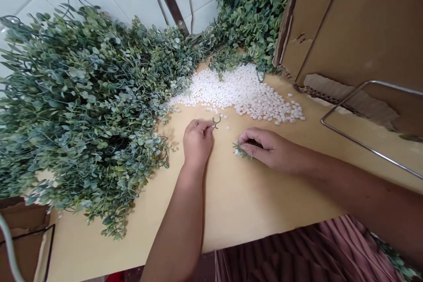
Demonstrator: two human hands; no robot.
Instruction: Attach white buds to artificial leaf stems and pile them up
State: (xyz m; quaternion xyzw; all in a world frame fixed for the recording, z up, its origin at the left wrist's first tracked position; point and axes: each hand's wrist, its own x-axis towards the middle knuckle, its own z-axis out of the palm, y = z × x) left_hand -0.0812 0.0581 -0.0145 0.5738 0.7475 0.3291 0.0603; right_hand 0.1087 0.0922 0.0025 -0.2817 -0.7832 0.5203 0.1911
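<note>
I have the 2 hands apart over the tan tabletop. My left hand has thumb and forefinger pinched on a small green forked piece, its curved prongs pointing toward the right hand. My right hand has its fingers curled closed on a small leafy sprig, which pokes out on the side facing the left hand; I make out some white on it, too small for me to tell its shape.

Just beyond both hands I see a spread pile of white beads, with 1 loose bead lying between the pile and my hands. A big heap of green foliage fills the area left of my left hand. Behind the pile, farther from my hands, stands a second mass of leaves. Beyond my right hand, to its right, I have a cardboard box, and nearer that arm a bent metal rod.
</note>
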